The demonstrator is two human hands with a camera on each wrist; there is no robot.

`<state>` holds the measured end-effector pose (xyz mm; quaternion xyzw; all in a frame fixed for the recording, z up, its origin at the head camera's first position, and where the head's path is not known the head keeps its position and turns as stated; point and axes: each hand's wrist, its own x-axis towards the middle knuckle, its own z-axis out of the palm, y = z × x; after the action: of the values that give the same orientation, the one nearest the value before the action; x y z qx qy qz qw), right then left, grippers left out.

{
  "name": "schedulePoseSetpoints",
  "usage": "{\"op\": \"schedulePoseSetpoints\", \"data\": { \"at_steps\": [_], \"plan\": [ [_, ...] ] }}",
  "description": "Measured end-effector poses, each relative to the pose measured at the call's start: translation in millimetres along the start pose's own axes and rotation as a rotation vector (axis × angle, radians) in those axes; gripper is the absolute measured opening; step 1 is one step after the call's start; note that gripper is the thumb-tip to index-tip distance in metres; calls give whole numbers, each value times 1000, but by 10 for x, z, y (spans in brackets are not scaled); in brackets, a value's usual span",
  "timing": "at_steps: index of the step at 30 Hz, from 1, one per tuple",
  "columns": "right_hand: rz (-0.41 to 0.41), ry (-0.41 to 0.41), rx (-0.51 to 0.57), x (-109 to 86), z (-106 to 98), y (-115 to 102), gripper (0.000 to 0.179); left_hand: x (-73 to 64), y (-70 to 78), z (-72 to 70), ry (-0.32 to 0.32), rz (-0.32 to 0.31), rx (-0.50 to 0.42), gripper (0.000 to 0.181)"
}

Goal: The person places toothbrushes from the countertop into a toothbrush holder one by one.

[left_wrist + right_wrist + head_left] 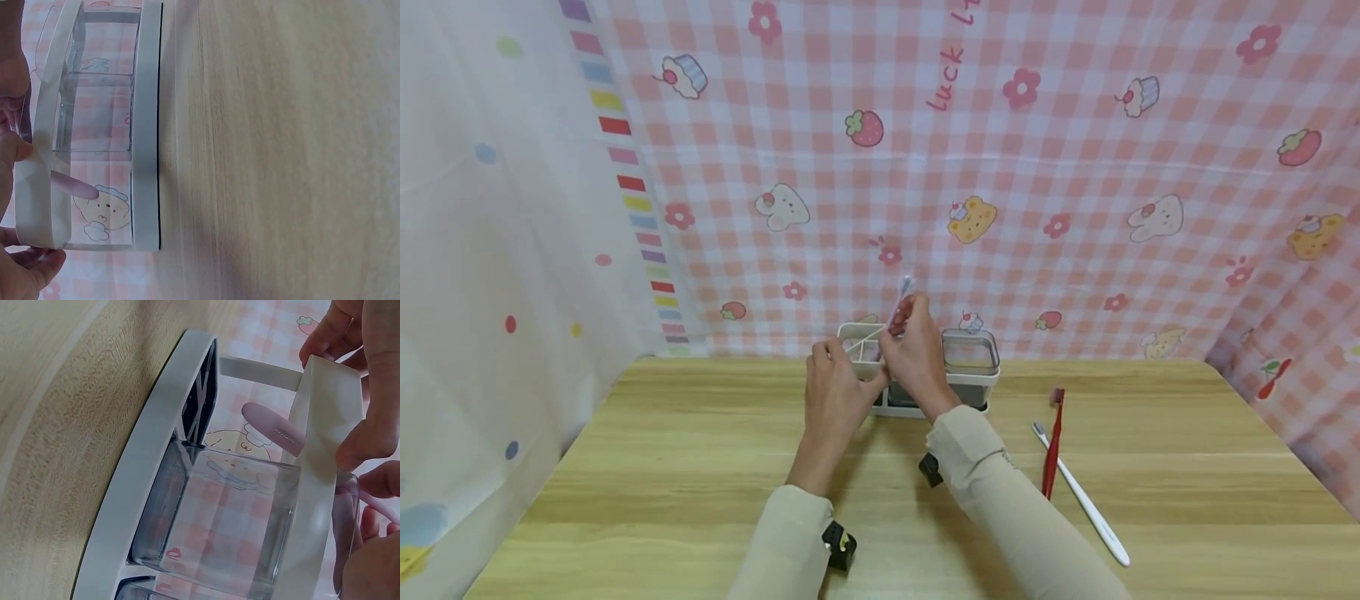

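1. Head view: the holder (981,378), a white frame carrying clear cups, stands at the tabletop's (700,467) far edge, about midway between the two far corners.
2. The pink toothbrush (898,310) leans in the holder's left end, its bristles up above the rim; in the left wrist view its handle end (76,185) pokes down inside the frame, apart from the base.
3. The right hand (917,346) has thumb and fingers clamped on the pink toothbrush, below the bristles.
4. The left hand (838,383) grips the holder's upper rim at its left end, thumb on the front and fingers around the end, seemingly to steady it.
5. The red toothbrush (1052,446) and the white toothbrush (1084,497) lie crossed toward the tabletop's right edge, out of the holder.
6. The step in hand looks to be seating the pink toothbrush in a slot: the handle is through, but not yet down on the base.
7. As I judge it, the next move calls for a straighter handle, a gentle lowering until it meets the base, then a loosened right-hand pinch, with the left hand bracing the rim meanwhile.
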<state>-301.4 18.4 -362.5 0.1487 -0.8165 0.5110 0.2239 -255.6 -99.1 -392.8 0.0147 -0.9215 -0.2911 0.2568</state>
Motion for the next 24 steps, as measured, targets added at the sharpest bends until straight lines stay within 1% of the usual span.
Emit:
{"op": "schedulePoseSetpoints", "data": {
  "at_steps": [14, 24],
  "plan": [
    [0, -36, -17, 12, -2, 15, 35, 0, 6, -16, 7, 11, 5, 80],
    [27, -88, -48, 7, -44, 19, 35, 1, 7, -2, 13, 11, -11, 78]
  ]
}}
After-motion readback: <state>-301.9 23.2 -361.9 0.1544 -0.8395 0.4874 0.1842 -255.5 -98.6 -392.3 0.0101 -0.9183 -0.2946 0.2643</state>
